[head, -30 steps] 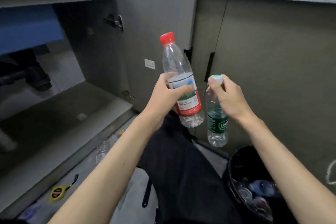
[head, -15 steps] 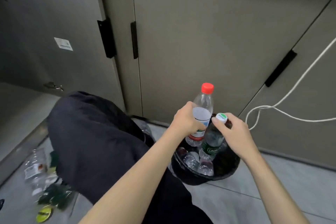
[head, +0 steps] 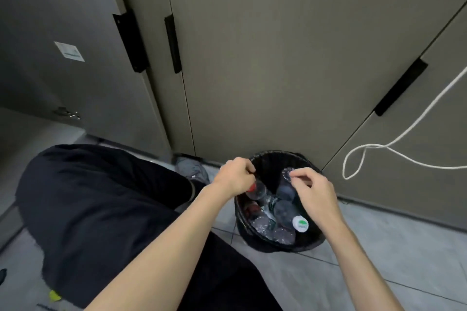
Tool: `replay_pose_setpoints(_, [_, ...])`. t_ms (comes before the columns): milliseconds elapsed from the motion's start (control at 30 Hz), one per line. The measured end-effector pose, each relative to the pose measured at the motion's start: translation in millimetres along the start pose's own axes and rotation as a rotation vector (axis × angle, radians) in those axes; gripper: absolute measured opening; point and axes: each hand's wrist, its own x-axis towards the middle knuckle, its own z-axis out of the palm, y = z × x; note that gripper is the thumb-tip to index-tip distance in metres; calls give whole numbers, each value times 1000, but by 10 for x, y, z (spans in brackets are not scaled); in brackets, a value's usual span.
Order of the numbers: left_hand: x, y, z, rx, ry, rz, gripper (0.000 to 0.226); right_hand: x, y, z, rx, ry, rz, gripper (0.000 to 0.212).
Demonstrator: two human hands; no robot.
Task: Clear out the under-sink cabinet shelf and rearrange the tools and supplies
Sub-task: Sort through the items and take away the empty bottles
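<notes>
Both hands hover over a black waste bin (head: pixel 255 240) that stands on the grey tiled floor (head: pixel 379 247) against the closed cabinet doors (head: pixel 265 70). The left hand (head: pixel 235 177) is at the bin's near-left rim, its fingers (head: pixel 249 166) curled in together; whether they pinch anything cannot be told. Directly below those fingers, a clear bottle with a red cap (head: pixel 254 189) lies inside the bin, cap end up toward the hand, and I cannot tell whether the hand touches it.

The right hand (head: pixel 313 189) is above the middle of the bin, its fingers (head: pixel 297 173) loosely bent and apart, holding nothing that shows. Beneath and slightly toward the wrist of that hand, a bottle with a white and green cap (head: pixel 300 224) rests among other clear plastic bottles (head: pixel 275 230) piled in the bin. A crumpled clear bottle end (head: pixel 286 174) pokes up just beside the right fingertips.

To the left of the left fingers, the person's knee in dark trousers (head: pixel 101 209) fills the lower part of the view. Beyond the knee stands the open cabinet door (head: pixel 75 83) with a small white label (head: pixel 69 51). To the right of the right fingers, a white cord (head: pixel 364 151) hangs looped in front of the doors. A small yellow-green scrap (head: pixel 54 295) lies on the floor at the lower left.
</notes>
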Motion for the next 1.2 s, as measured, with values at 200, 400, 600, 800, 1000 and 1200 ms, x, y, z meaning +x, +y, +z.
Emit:
replay_pose_setpoints(200, [-508,-92,-1372,301,462,47,23,195,-1186,256,109,-135,-314,12])
replay_pose_setpoints(400, [-1457,-980,-2747,488,777,-205,33,122,-2811,1068,-49,-441,-670,16])
replay_pose_setpoints(600, [-2211,-2157,-3121,398,736,-563,24,-451,-4105,2132,-197,-665,-987,16])
replay_pose_setpoints(800, [-2437,-3170,-2889,185,558,-779,27,-898,-4472,3356,-631,-880,-1073,33])
replay_pose_setpoints(1000, [-2403,-3989,-2157,-80,529,-872,18,-1023,-3862,4339,-978,-936,-1024,39])
replay_pose_setpoints(1200, [-2384,-4488,-1310,-217,402,-965,27,-824,-2973,4755,-1036,-1014,-850,20])
